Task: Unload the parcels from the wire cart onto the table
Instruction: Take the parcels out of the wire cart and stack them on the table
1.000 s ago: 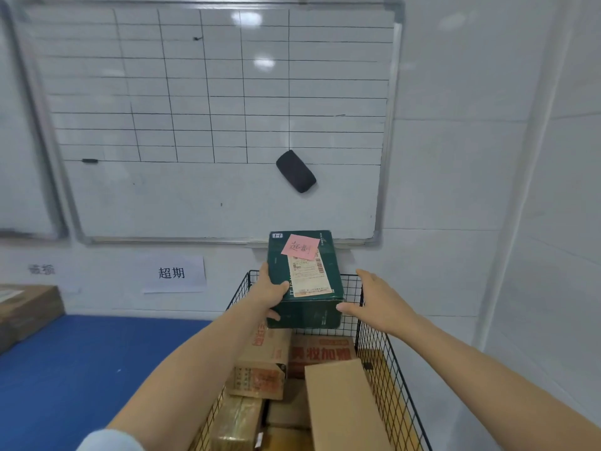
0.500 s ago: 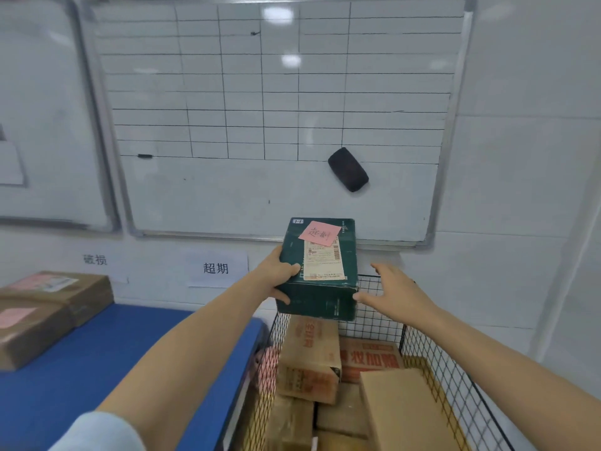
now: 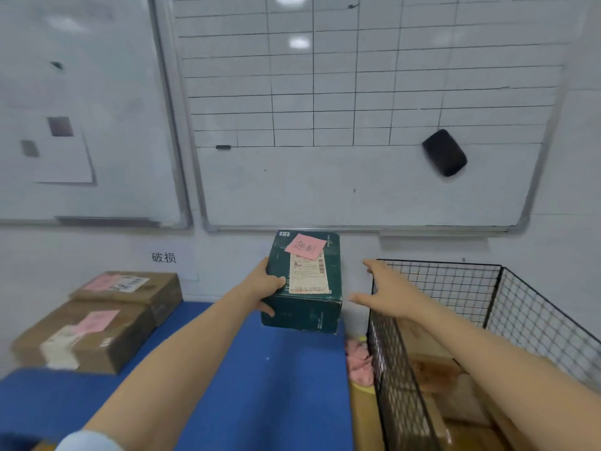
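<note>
The wire cart stands closest, under the right forearm, and brown cardboard parcels lie inside it, so I judge the unloading well short of finished. How many remain is unclear, since the mesh and the arm hide part of the load. Something pink and soft sits in the gap between cart and table, below the right hand; what it is cannot be made out.

The blue table runs under the left forearm. Well to the left of the left hand, two brown boxes are on it, a nearer one and a farther one just behind it, each with a pink slip on top. These look like parcels that have been dealt with.

Farther out, the left hand grips the left side of a dark green box, thumb on top and fingers curled at the lower edge. The right hand is to the right of the box, apart from it, fingers spread and holding nothing, above the cart's near corner. The box is over the far right end of the table, outside the cart; whether its base touches the surface cannot be told. This parcel seems moments from being set down.

The box is a squat oblong, level, with scuffed edges, a white shipping label on top and a pink note overlapping the label's far end.

Beyond the hands is the wall.
</note>
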Demonstrator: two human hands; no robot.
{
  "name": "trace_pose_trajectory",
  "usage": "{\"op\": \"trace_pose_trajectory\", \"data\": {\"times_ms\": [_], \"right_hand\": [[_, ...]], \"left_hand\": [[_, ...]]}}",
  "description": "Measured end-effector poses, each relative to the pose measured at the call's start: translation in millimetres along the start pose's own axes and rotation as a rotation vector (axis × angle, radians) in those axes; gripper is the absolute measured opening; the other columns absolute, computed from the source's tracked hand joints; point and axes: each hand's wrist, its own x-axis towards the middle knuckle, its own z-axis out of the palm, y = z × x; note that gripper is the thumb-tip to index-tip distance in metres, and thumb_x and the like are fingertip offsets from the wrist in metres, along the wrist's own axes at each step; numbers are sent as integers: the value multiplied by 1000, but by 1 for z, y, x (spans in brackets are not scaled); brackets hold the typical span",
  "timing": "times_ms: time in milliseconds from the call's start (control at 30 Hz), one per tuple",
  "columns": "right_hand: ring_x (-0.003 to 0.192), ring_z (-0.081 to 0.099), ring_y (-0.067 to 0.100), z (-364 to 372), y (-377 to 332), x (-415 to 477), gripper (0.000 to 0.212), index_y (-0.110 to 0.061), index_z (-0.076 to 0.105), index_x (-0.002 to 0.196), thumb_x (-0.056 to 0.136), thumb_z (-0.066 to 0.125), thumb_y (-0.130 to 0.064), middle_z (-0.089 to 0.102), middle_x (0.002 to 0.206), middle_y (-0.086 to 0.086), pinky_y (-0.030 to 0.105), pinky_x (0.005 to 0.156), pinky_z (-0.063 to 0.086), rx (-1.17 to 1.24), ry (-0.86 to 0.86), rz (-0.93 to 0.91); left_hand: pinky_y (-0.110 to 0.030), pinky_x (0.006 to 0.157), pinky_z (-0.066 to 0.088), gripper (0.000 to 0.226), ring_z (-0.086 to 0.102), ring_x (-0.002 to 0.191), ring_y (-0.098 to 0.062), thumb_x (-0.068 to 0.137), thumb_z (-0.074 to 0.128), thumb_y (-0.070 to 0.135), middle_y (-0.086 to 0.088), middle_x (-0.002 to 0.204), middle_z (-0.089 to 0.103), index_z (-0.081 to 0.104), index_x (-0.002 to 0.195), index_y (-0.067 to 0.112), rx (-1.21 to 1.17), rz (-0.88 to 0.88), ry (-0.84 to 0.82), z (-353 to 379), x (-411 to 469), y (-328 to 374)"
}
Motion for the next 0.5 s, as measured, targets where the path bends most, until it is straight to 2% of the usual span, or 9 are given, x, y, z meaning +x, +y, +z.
{"op": "trace_pose_trajectory", "data": {"times_ms": [200, 300, 400, 500], "right_hand": [[141, 29, 20, 76, -60, 27, 89, -9, 20, 150, 84, 64, -50, 27, 155, 8, 30, 113, 26, 66, -103, 16], [134, 37, 20, 111, -82, 39, 78, -16, 30, 145, 83, 64, -50, 39, 145, 2, 32, 108, 33, 118, -180, 12], [125, 48, 15, 145, -88, 63, 79, -29, 42, 133, 66, 58, -66, 50, 132, -9, 38, 100, 44, 134, -207, 21], [121, 49, 15, 174, -87, 85, 92, -28, 38, 136, 57, 52, -71, 50, 134, -8, 41, 97, 46, 115, -255, 29]], "left_hand": [[-62, 77, 52, 56, 43, 122, -37, 95, 51, 10, -6, 140, 41, 30, 143, 27, 6, -95, 41, -56, 25, -59], [-59, 76, 54, 65, 42, 124, -39, 94, 52, 14, -8, 143, 39, 20, 148, 32, 58, -133, 80, -71, 38, -86], [-56, 75, 55, 67, 43, 124, -39, 94, 52, 18, -8, 143, 39, 17, 149, 34, 79, -161, 77, -82, 52, -105], [-57, 75, 55, 67, 43, 124, -39, 94, 53, 18, -9, 143, 40, 17, 149, 34, 67, -175, 69, -93, 65, -119]]}}
